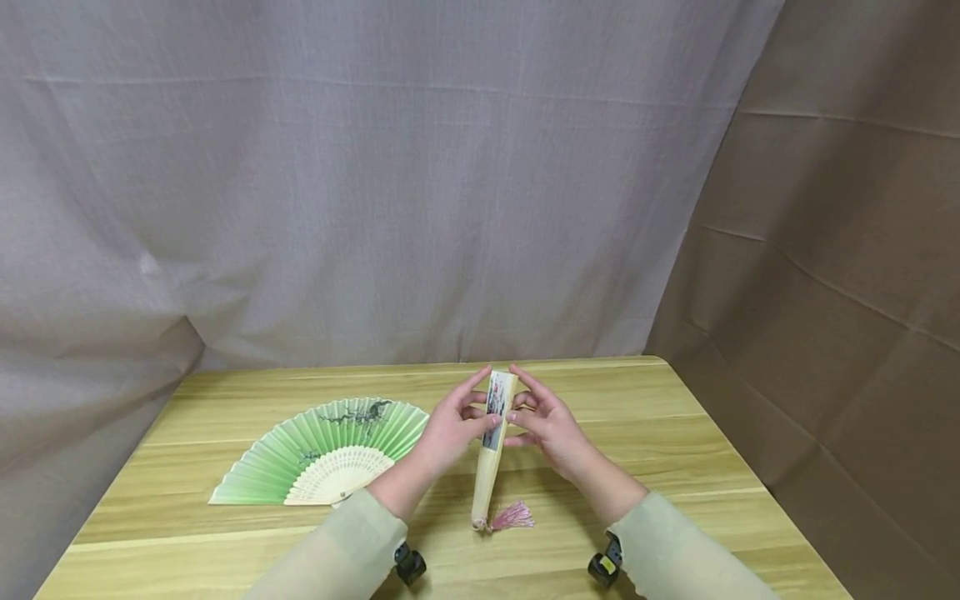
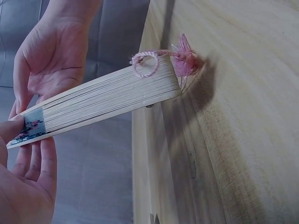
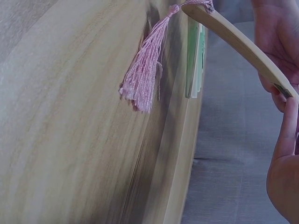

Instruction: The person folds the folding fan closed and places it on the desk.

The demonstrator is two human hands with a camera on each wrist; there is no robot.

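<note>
- a closed folding fan (image 1: 492, 450) with pale wooden ribs is held above the wooden counter (image 1: 675, 433), tilted with its printed top end up and its pivot end low, near the counter's front part.
- the left hand (image 1: 450, 425) grips the fan's upper end from the left, thumb and fingers pinching the printed paper edge.
- the right hand (image 1: 551, 425) meets the same upper end from the right, fingers loosely spread and touching the outer rib; from the head view i cannot tell how firmly it clasps.
- a pink tassel (image 1: 512, 517) hangs from the pivot end on a looped cord, its threads reaching the counter.
- an open green fan (image 1: 326, 454) lies flat on the counter, left of the hands.
</note>
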